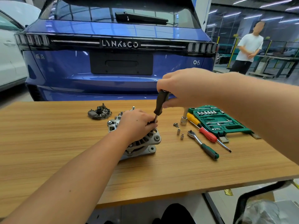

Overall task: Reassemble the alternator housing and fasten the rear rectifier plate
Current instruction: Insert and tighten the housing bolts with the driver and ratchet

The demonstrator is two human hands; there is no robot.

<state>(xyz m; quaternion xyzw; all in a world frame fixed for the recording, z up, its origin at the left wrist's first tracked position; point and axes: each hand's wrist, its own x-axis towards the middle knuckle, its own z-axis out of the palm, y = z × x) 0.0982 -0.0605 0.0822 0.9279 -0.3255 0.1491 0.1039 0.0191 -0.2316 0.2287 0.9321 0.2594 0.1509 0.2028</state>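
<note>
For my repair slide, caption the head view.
Right hand drives black-handled screwdriver into silver alternator housing steadied by left hand.

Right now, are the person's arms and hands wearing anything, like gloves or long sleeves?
No. Both arms are bare all the way up as far as the picture shows, with no sleeves in sight. The left hand and the right hand wear no gloves, and no rings, watch or bracelets show. The left forearm has a few small dark spots on it.
</note>
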